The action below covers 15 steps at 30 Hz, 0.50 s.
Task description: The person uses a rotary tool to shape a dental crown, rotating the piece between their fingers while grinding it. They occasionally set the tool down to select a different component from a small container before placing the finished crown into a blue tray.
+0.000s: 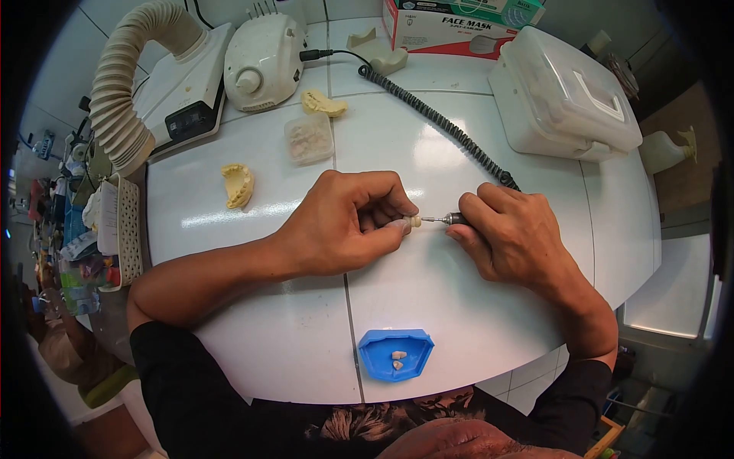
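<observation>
Between the thumb and fingertips of my left hand is a small cream dental piece, perhaps a crown; its exact kind is too small to tell. My right hand grips a dark rotary handpiece, whose thin metal bur points left and meets or nearly meets the piece. A black coiled cord runs from behind my right hand to the white control unit. Below my hands, a blue tray holds two small cream tooth-like pieces.
Yellowish dental casts and a clear container lie at the upper left. A white machine with a ribbed hose stands behind them. At the back right are a face mask box and a lidded white case. A basket borders the left.
</observation>
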Motion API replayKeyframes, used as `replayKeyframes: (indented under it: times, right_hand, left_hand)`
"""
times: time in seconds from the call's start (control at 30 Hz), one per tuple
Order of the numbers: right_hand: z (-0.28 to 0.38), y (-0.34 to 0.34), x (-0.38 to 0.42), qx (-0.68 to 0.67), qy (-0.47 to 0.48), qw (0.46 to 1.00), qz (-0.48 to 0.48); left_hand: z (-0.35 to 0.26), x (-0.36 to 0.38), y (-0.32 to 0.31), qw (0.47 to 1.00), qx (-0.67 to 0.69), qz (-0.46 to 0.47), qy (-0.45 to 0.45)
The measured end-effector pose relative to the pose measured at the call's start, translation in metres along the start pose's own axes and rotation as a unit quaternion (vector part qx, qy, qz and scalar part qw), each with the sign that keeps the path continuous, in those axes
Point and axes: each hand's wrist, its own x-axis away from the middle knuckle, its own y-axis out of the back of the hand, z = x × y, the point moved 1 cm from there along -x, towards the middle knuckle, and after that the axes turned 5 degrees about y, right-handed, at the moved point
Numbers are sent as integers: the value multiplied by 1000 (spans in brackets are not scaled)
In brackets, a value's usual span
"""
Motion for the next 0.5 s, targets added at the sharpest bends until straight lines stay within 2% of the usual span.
replayKeyframes:
  times: [0.5]
  right_hand:
    - [7, -2, -2, 26, -16, 999, 11]
  left_hand:
    - [-1, 0, -1, 1000, -9, -10, -12]
